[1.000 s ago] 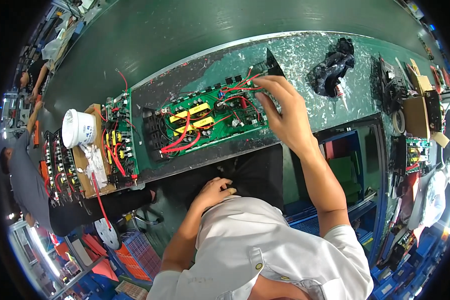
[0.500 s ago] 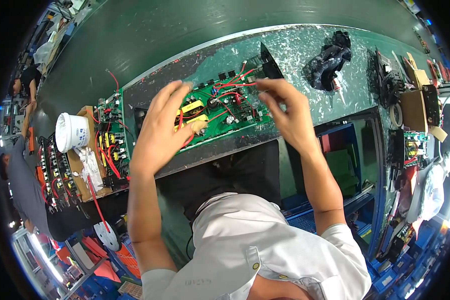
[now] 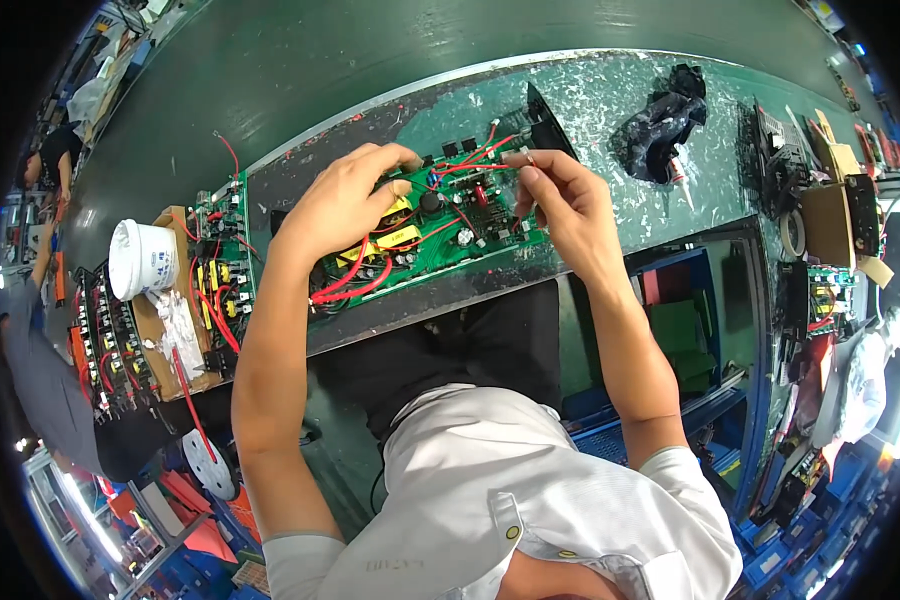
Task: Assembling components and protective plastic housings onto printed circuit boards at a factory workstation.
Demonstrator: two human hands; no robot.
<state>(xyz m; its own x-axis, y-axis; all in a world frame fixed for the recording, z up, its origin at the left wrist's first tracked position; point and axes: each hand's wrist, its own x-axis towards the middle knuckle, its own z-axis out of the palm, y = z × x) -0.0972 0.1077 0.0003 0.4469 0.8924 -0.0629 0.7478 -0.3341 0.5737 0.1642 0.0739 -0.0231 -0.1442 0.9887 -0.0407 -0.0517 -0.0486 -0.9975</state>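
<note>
Workbench, one, long, worn green and black top, pale scuffs at its right end [image 3: 640, 228]: it bears the board on which I work.
Circuit board, one, long, green, thickly set with parts [image 3: 435, 252]: lying on the bench in front of me, under and between my hands; the place of every item below is given from it.
Box, one, brown cardboard, low-walled [image 3: 150, 325]: well to the left of the board.
Second circuit board, green, with yellow blocks and red wires [image 3: 228, 275]: left of the board, between it and the box.
My left hand [image 3: 345, 200]: over the board's left part, curved, thumb and fingers apart; whether it touches, I cannot tell.
My right hand [image 3: 577, 205]: at the board's right end, thumb and forefinger drawn nearly together at wire ends; whether they grip, I cannot tell.
Bag, one, crumpled black plastic [image 3: 658, 130]: to the right of the board, well apart.
Bucket, one, white plastic, round [image 3: 140, 260]: left of the board, by the box.
Panel, one, black, upright [image 3: 547, 125]: at the board's far right corner.
Blocks, yellow, oblong [image 3: 400, 238]: mounted on the board's left half, partly hidden by my left hand.
Wires, red, insulated [image 3: 345, 292]: looped at the board's left end; others run toward my right hand.
</note>
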